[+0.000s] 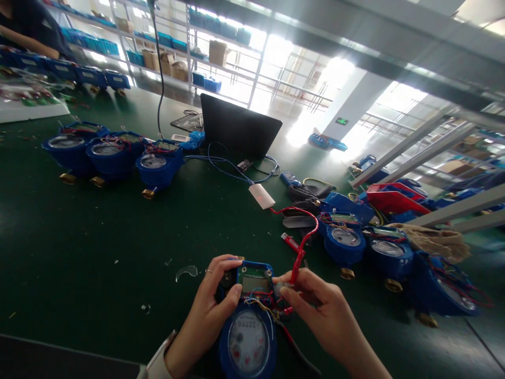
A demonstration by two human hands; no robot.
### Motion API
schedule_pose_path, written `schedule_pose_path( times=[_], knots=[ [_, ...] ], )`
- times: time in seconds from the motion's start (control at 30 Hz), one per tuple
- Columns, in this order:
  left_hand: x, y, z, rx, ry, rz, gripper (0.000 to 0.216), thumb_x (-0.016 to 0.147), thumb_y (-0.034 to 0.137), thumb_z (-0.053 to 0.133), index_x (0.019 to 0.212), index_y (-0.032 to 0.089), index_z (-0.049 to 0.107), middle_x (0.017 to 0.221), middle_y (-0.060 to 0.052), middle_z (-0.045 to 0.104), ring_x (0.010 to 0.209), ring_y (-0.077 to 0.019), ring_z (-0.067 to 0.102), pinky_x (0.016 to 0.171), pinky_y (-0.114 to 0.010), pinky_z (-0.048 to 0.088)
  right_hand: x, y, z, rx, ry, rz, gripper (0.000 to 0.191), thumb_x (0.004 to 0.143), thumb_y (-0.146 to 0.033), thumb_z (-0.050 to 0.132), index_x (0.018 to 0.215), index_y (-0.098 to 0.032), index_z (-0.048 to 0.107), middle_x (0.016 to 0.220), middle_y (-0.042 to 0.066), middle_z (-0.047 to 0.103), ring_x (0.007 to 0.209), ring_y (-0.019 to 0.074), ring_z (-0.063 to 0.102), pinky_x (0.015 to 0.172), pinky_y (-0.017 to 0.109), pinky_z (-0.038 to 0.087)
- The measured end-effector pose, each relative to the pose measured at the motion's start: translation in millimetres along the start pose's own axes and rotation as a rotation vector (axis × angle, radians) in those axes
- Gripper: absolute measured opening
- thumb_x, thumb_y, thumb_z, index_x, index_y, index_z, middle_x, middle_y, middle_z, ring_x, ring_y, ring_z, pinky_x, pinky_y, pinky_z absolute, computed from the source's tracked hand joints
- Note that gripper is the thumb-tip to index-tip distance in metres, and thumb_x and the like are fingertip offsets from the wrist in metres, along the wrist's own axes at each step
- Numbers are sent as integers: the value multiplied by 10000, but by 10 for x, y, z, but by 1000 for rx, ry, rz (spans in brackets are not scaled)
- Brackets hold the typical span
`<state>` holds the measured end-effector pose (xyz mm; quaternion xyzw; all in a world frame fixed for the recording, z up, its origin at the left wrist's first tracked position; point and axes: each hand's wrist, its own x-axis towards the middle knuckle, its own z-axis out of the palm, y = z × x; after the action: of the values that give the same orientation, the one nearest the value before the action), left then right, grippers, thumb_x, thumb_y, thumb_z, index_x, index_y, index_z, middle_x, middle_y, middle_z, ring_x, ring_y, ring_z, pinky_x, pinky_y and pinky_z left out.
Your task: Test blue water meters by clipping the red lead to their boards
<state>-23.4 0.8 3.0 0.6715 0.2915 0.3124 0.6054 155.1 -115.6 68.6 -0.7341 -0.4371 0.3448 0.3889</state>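
Note:
A blue water meter (248, 337) lies before me, its round dial nearest and its open top box showing a green circuit board (255, 284) with a small grey display. Thin red, yellow, blue and white wires spill from the box over the dial's edge. My left hand (215, 305) is wrapped round the left side of the box, thumb on its edge. At the box's right side my right hand (315, 305) pinches a small greyish connector (281, 288) on the end of a red cable (311, 234). That cable runs back to a white adapter box (262, 196) with a red light.
Three blue meters (158, 166) stand at the left and more (343, 237) at the right. A black laptop (239, 126) stands at the back with blue cable beside it. Clear plastic scraps (187, 272) lie left of my hand. A person (35, 31) is at the far left.

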Motion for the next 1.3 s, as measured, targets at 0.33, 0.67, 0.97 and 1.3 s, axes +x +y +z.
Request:
schedule_pose_path(
  times=[0.33, 0.67, 0.97, 1.3],
  knots=[
    [4, -33, -5, -4, 2, -22, 281, 879, 257, 519, 1138, 238, 624, 1254, -94, 580, 1222, -286, 544, 1041, -468, 447, 6, 32, -16, 6, -33, 5, 209, 916, -390, 614, 958, -198, 685, 885, 45, 736, 690, 162, 702, 563, 234, 570],
    [-13, -33, 3, -2, -4, -37, 281, 880, 275, 509, 1136, 234, 616, 1256, -93, 564, 1238, -279, 524, 1045, -447, 433, 3, 45, -17, 12, -33, 23, 208, 919, -398, 608, 974, -208, 675, 910, 43, 735, 710, 160, 704, 552, 226, 563],
    [-6, -40, 5, -6, -14, -44, 270, 893, 287, 512, 1141, 247, 612, 1276, -84, 551, 1232, -271, 523, 1036, -425, 435, 6, 32, -17, 7, -30, 29, 227, 914, -405, 607, 966, -196, 678, 916, 56, 740, 730, 170, 703, 570, 240, 565],
    [-6, -46, -4, -6, 0, -25, 275, 879, 281, 523, 1134, 255, 624, 1257, -82, 573, 1225, -279, 533, 1029, -442, 442, 27, 32, -4, 18, -34, 16, 224, 919, -404, 608, 954, -192, 671, 889, 47, 728, 720, 164, 694, 580, 239, 555]
  ],
)
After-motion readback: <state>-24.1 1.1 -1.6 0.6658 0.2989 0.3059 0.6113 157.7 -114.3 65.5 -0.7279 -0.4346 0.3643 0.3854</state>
